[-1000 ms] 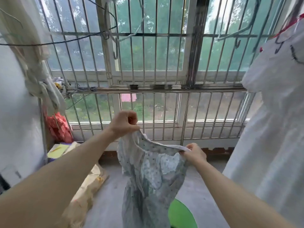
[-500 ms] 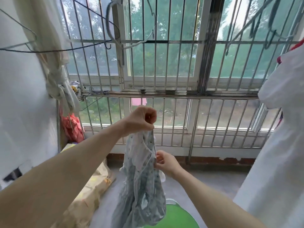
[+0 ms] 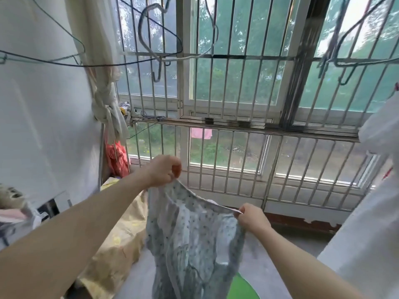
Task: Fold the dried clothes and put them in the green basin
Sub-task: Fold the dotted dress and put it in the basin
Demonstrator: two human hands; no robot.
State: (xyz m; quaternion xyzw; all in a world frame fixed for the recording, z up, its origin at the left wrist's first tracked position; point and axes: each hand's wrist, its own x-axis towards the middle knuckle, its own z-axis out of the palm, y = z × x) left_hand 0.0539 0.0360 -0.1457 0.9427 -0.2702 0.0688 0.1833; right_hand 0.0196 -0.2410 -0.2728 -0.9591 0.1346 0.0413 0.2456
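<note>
Barred window [image 3: 237, 91] | left hand [image 3: 164, 171], right hand [image 3: 251, 217] pinch dotted garment [image 3: 194, 240] | green basin [image 3: 241, 288] half-hidden

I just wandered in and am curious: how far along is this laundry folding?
Done: an empty hanger on the window bars suggests clothes have come down. In hand: the left hand and right hand pinch the dotted garment by its top edge, spread out, unfolded. Left: folding it, dropping it into the green basin below, whose contents are out of view, and a white garment hanging at right.
</note>
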